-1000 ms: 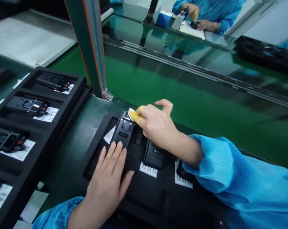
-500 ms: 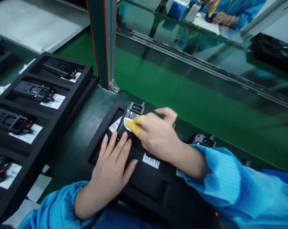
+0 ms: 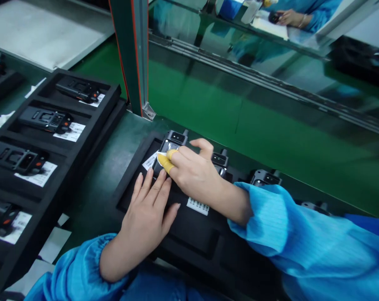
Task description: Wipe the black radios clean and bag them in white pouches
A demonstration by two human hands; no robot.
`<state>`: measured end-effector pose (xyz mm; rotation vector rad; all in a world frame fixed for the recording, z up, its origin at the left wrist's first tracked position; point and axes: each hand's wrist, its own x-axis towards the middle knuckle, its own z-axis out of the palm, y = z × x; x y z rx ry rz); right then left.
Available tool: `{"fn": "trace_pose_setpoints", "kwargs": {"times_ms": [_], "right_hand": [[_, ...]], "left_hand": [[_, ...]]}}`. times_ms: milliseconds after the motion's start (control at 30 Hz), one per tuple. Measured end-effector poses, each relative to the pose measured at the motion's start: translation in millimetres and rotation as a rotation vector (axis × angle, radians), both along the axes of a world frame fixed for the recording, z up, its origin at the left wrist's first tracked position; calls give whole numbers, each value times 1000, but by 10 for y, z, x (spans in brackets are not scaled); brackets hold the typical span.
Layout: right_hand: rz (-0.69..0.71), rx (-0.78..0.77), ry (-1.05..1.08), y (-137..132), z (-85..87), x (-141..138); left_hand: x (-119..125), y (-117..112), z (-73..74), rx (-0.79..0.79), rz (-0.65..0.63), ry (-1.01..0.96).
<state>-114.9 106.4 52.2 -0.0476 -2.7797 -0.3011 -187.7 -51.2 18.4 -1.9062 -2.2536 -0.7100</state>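
Observation:
A black foam tray (image 3: pixel 189 234) lies in front of me with several black handheld radios in its slots. My left hand (image 3: pixel 150 209) lies flat, fingers stretched out, on the lower end of the leftmost radio (image 3: pixel 172 144). My right hand (image 3: pixel 194 173), with yellow finger cots on two fingers, pinches a small white pad (image 3: pixel 161 158) against that radio's face. More radios (image 3: pixel 219 161) (image 3: pixel 266 177) stand to the right, partly hidden by my right arm. White barcode labels (image 3: pixel 197 206) lie in the tray.
A second black foam tray (image 3: pixel 111 96) at the left holds several radios with labels. A green metal post (image 3: pixel 131 54) stands behind the trays. A green conveyor belt (image 3: pixel 239 113) runs beyond. Another person's hands (image 3: pixel 286 16) work at the far top right.
My right hand with the white pad has slid down and left across the radio's face. My left hand stays flat on the radio. The view has shifted, showing more radios on the right.

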Motion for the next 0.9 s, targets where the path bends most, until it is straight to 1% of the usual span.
{"fn": "trace_pose_setpoints", "kwargs": {"times_ms": [100,200,300,367,433,500,567,600,700,800,900], "right_hand": [[15,11,25,-3,-4,1],[20,43,39,25,25,132],[-44,97,-13,91,73,282],[-115,121,-24,170,101,355],[-212,79,5,279,119,396],[-312,-26,22,395,132,400],[-377,-101,12,487,144,364],[-393,-107,3,514,148,331],[-354,-51,-15,509,140,193],[-244,3,-35,445,95,79],[-174,77,-42,449,56,93]], "left_hand": [[-10,-3,9,-20,-8,4],[-15,1,23,-17,-14,3],[-15,6,30,-8,-16,-5],[-13,6,30,-6,-18,-10],[-11,2,27,-6,-16,-13],[-11,-3,24,-5,-17,-12],[-11,-7,20,-4,-23,-5],[-11,-8,19,-5,-26,-1],[-10,-9,12,3,-26,10],[-14,-7,5,20,-31,29],[-21,-5,2,19,-38,34]]}}
